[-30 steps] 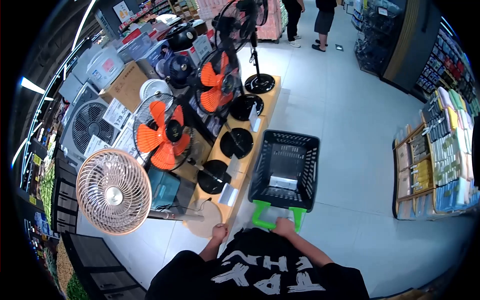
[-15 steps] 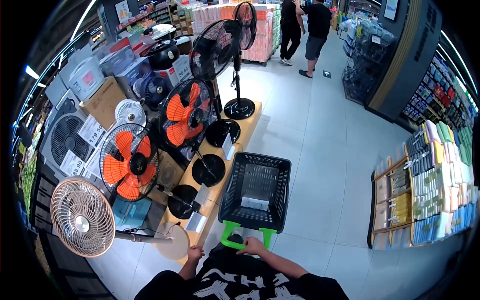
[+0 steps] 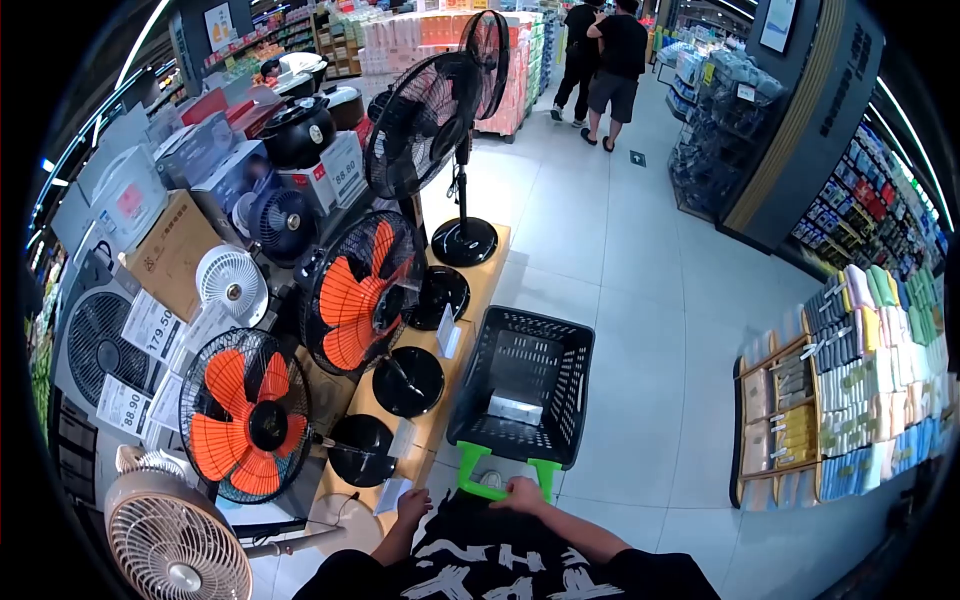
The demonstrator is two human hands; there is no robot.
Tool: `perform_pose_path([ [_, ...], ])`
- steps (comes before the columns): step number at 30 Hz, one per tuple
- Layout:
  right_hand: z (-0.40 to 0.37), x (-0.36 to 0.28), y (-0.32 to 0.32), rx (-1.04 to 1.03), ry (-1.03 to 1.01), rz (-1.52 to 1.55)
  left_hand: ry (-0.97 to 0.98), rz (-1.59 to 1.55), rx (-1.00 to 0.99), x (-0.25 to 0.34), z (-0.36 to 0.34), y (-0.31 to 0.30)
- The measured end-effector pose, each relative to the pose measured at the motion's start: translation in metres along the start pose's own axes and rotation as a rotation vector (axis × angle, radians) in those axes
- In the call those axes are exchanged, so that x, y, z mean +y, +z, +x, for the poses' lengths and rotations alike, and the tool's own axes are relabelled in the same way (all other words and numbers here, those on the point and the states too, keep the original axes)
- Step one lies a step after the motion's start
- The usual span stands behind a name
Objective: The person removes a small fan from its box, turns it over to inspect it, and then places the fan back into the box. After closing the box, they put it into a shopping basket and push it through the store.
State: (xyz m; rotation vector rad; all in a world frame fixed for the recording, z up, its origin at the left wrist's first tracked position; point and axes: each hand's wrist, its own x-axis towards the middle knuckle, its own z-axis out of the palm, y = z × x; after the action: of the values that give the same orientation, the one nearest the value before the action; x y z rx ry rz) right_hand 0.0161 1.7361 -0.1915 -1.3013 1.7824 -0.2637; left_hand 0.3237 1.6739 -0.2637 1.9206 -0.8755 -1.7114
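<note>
Right hand (image 3: 520,493) grips the green handle (image 3: 468,472) of one black basket (image 3: 576,385); left hand (image 3: 412,506), grip unclear, hangs near two orange-bladed fans (image 3: 352,292).

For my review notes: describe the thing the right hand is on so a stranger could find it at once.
Along the left runs a low wooden platform of standing fans. On the floor right beside it sits a black mesh basket, the right hand on its handle. It alone has a bright green handle.
</note>
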Motion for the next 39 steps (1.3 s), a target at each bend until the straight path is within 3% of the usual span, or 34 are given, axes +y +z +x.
perform_pose_path([
  [6, 0.039, -0.001, -0.024, 0.024, 0.043, -0.068, 0.007, -0.135, -0.005, 0.042, 0.029, 0.012],
  [15, 0.097, 0.017, -0.077, 0.052, 0.076, -0.168, -0.053, 0.106, 0.040, 0.043, 0.040, 0.041],
  [23, 0.164, 0.023, -0.158, 0.020, 0.015, -0.104, -0.184, -0.119, 0.207, 0.071, 0.065, 0.090],
  [25, 0.182, 0.026, -0.174, 0.001, 0.019, -0.058, 0.018, 0.011, 0.104, 0.078, 0.068, 0.099],
  [27, 0.199, 0.030, -0.195, -0.001, -0.003, -0.077, -0.212, -0.231, 0.208, 0.090, 0.077, 0.124],
  [28, 0.207, 0.032, -0.207, 0.001, -0.015, -0.088, -0.209, -0.240, 0.231, 0.103, 0.075, 0.136],
  [30, 0.221, 0.038, -0.226, 0.000, -0.043, -0.083, -0.115, -0.365, 0.039, 0.110, 0.087, 0.143],
  [33, 0.239, 0.043, -0.250, -0.007, -0.060, -0.067, -0.185, -0.170, 0.218, 0.139, 0.089, 0.177],
  [39, 0.275, 0.047, -0.275, -0.004, -0.081, -0.067, -0.171, -0.162, 0.218, 0.183, 0.106, 0.199],
])
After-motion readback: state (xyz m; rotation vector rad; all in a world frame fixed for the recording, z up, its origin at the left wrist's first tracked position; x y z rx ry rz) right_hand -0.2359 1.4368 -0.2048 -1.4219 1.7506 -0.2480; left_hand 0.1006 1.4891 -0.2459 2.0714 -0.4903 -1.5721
